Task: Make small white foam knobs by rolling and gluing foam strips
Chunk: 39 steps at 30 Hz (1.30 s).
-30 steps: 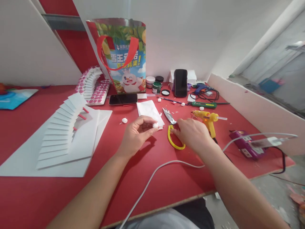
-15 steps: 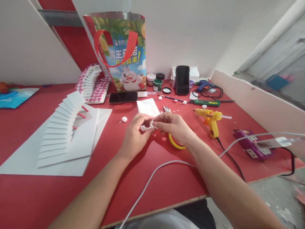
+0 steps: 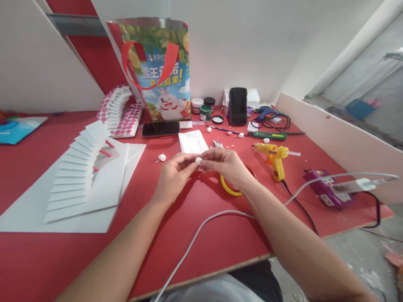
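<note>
Between the fingertips of both hands is a small white paper roll (image 3: 198,160), its round end facing me. My left hand (image 3: 176,174) pinches it from the left, thumb and index finger closed. From the right, my right hand (image 3: 227,167) closes thumb and fingers on its other side. Scissors with yellow handles (image 3: 231,189) lie on the table partly under my right hand, blade tips (image 3: 217,143) showing beyond it. Just past my hands lies a stack of white paper squares (image 3: 193,141). A similar white roll (image 3: 162,157) rests left of my left hand.
A yellow glue gun (image 3: 273,157) and a purple power strip (image 3: 327,188) lie on the right. A white cable (image 3: 201,235) crosses the front. Stepped white boards (image 3: 71,176) stand left; a colourful bag (image 3: 163,75), phones (image 3: 160,128) and paint jars (image 3: 205,112) are behind.
A loose strip of white paper that hung under my fingers no longer shows; the piece now looks like a compact round roll. The whole view has shifted slightly.
</note>
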Tool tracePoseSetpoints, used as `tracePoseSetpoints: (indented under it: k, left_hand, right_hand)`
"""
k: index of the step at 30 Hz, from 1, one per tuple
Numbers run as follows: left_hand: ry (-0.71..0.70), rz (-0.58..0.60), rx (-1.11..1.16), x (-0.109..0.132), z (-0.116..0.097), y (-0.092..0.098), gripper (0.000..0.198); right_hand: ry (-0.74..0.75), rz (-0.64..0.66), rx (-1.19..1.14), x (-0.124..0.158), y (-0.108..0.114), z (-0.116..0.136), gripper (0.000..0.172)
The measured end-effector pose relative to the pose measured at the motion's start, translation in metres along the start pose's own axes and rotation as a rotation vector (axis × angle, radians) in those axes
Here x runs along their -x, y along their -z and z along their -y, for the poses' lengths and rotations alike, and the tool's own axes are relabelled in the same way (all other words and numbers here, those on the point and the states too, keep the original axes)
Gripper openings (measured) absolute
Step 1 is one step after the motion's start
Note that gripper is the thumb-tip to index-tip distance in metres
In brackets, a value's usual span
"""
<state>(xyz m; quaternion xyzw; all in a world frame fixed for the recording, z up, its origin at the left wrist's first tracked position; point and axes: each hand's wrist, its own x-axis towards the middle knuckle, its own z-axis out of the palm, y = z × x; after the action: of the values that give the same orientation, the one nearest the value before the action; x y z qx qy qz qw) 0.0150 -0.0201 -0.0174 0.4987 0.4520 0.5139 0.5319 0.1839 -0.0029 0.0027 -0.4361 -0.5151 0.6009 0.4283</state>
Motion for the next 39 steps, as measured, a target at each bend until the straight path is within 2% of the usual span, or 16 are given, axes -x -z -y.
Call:
tracePoseSetpoints:
  k: [9,13,18,23,27,32,39]
  left_hand:
    - [-0.115,-0.008,-0.096,0.001,0.007,-0.001,0.024]
    - [-0.188,0.004,-0.172,0.002,0.008,-0.001,0.023]
    - [-0.329,0.046,-0.314,0.003,0.007,0.001,0.025]
    - [-0.400,-0.015,-0.415,0.003,0.002,0.003,0.020]
    - [-0.428,-0.008,-0.434,0.005,-0.002,0.001,0.020]
    - [-0.482,0.011,-0.459,0.007,-0.002,-0.001,0.019]
    - [-0.471,0.026,-0.480,0.005,-0.001,0.000,0.017]
  right_hand:
    - [-0.013,-0.094,0.069,0.002,-0.009,0.002,0.016]
    - [-0.026,-0.120,0.029,0.002,-0.011,0.002,0.017]
    - [-0.065,-0.090,-0.121,-0.001,-0.006,0.001,0.031]
    - [-0.177,-0.013,-0.241,0.000,0.001,0.002,0.037]
    - [-0.198,-0.020,-0.236,0.001,0.000,0.004,0.037]
    - [-0.207,0.038,-0.287,0.001,-0.003,0.002,0.042]
    - [-0.255,0.052,-0.328,0.003,-0.004,0.006,0.044]
